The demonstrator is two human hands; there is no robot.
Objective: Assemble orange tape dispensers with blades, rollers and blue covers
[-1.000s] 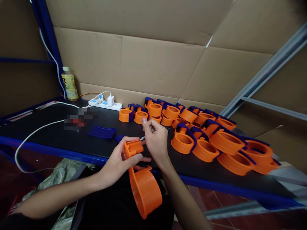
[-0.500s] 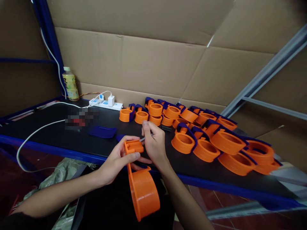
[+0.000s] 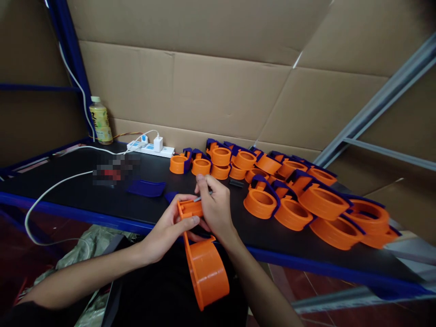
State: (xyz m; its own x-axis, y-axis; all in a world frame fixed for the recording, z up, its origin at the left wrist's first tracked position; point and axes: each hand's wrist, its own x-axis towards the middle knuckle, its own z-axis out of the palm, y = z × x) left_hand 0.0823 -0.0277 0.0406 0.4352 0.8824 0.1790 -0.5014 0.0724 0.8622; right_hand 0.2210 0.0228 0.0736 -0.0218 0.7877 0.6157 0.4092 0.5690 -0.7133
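Observation:
An orange plastic holder [image 3: 209, 274] with a wide ring and a boxy end is gripped in my left hand [image 3: 170, 227]. The ring hangs low over my lap, while the boxy end sits between my thumb and fingers. My right hand [image 3: 216, 204] is closed in a pinch on a thin grey ribbed rod [image 3: 198, 198], which lies at the top edge of the boxy end. Whether it is a spring or a screw I cannot tell. My right fingertips are partly hidden behind the hand.
Several orange rings with dark blue parts [image 3: 260, 202] stand stacked on the black table [image 3: 85, 200]. Dark blue curved plates [image 3: 146, 188] lie on the left. Behind them are a white power strip [image 3: 166, 151], a cable and a yellow bottle [image 3: 101, 122]. A small black piece [image 3: 236, 183] rests mid-table.
My right hand has shifted slightly left with the grey rod, which now lies flatter along the boxy end. The orange holder has moved a little to the right.

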